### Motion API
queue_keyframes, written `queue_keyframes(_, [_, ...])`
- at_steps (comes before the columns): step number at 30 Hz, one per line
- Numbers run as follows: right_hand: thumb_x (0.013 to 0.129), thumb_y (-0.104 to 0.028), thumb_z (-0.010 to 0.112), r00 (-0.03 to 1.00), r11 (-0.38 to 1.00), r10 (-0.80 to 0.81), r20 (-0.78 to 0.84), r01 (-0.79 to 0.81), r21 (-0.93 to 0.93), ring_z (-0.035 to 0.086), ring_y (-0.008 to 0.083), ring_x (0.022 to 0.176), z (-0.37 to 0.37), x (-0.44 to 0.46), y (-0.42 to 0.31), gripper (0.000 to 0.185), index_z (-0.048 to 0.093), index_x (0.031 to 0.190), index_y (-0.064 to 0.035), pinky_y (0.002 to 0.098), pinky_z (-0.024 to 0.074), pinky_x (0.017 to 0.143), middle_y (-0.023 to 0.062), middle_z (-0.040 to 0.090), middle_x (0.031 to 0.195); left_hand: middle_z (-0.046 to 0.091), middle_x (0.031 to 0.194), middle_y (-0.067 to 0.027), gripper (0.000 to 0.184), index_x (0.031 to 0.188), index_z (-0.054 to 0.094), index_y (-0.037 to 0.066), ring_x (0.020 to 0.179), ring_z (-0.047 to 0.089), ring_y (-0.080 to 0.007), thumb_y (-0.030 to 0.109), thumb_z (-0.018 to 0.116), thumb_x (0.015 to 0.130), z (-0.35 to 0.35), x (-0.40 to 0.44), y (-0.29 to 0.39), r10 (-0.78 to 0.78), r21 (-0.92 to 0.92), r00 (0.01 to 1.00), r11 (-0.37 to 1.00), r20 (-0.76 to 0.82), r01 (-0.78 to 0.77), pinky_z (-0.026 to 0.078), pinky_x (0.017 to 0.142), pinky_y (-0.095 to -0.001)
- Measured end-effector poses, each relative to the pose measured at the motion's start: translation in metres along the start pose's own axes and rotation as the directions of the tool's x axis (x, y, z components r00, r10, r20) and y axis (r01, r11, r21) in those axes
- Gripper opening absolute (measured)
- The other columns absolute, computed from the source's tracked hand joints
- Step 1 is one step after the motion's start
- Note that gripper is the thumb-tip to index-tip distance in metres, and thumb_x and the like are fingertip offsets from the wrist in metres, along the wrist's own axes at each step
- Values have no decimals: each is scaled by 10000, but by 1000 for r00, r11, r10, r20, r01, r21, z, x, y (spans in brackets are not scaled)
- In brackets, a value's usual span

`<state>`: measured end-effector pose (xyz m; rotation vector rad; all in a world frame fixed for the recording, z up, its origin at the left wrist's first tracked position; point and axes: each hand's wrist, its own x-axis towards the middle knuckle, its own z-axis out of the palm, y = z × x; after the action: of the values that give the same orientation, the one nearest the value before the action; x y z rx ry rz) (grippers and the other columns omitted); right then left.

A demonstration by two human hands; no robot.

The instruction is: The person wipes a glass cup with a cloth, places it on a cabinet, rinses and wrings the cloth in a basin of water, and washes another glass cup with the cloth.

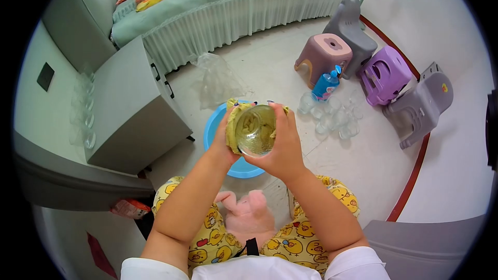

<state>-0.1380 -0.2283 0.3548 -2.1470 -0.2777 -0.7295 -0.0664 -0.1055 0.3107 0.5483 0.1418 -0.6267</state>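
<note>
A clear drinking glass (pixel 255 134) is between my two hands, tilted so that its round end faces me. My left hand (pixel 224 137) is closed around its left side, with a yellow cloth (pixel 232 124) pressed against the glass. On the other side my right hand (pixel 284 145) grips the glass, fingers curled over the far edge. Yellow cloth also shows through the glass; whether it is inside or behind I cannot tell. Below the hands a blue basin (pixel 210 129) stands on the floor, its inside mostly hidden.
Several glasses (pixel 334 119) stand on the floor at right beside a blue pump bottle (pixel 326 85). More glasses (pixel 89 119) line the grey cabinet (pixel 135 119). Stools (pixel 324 54) stand at the back right. A clear plastic bag (pixel 215 80) lies beyond the basin.
</note>
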Motion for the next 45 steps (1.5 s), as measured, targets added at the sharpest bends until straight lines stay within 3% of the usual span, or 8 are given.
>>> queue_keyframes(7, [524,-219,782,996,994,-61,-64,56,-90,479,367,981,2,-4,-1,842,365,1214,23,404,440,806,221,451,1097,616,990,-71,347,1014,567,66,928,588,-198,359,407,918,-13,11,-3,84,60,996,995,-5,-83,492,807,-362])
queue_keyframes(15, [521,-210,787,998,999,49,-37,-50,-21,475,373,987,0,-7,2,872,331,1228,20,404,438,817,224,430,1101,611,852,-79,233,937,576,-6,721,602,-171,207,587,844,3,6,0,284,262,908,943,-307,-206,508,639,-312])
queue_keyframes(25, [518,-211,783,995,1000,6,-97,-9,-28,418,362,1076,-3,-5,0,873,323,1225,15,411,396,867,206,400,1157,595,807,-60,182,891,569,12,697,590,-149,187,592,845,13,5,-3,416,322,864,890,-283,-322,495,612,-287])
queue_keyframes(31, [505,-310,784,986,960,-35,-161,-12,-280,431,326,1054,-3,-2,6,890,344,1216,-3,417,336,887,171,417,1146,599,832,-70,194,914,560,12,732,597,-156,200,554,866,24,3,-9,401,304,870,900,-288,-313,503,641,-297])
queue_keyframes(36, [505,-291,796,978,984,179,-109,-180,1,450,309,1015,5,-2,18,865,358,1187,12,403,374,860,156,445,1086,568,906,-85,238,968,540,11,811,573,-178,227,495,878,23,5,-12,331,201,908,937,-258,-284,491,704,-323])
queue_keyframes(40, [527,-273,815,971,976,219,-100,-217,28,471,236,986,8,-3,21,865,349,1209,-12,331,429,803,115,440,1051,566,907,-85,252,979,537,19,811,571,-190,244,496,873,21,6,-12,300,166,915,951,-270,-262,486,718,-334])
queue_keyframes(43, [561,-248,809,922,887,385,-47,-356,293,471,192,987,15,-7,34,832,349,1213,-14,304,428,824,96,431,1060,562,904,-85,243,983,536,30,810,567,-194,241,491,870,11,10,-14,312,159,914,947,-259,-278,484,714,-337])
queue_keyframes(45, [618,-239,772,850,674,521,80,-468,572,492,204,948,17,-7,35,753,357,1193,14,310,443,800,98,437,1064,565,895,-81,228,979,540,45,807,567,-192,240,485,875,11,8,-10,258,89,938,966,-230,-244,484,712,-332])
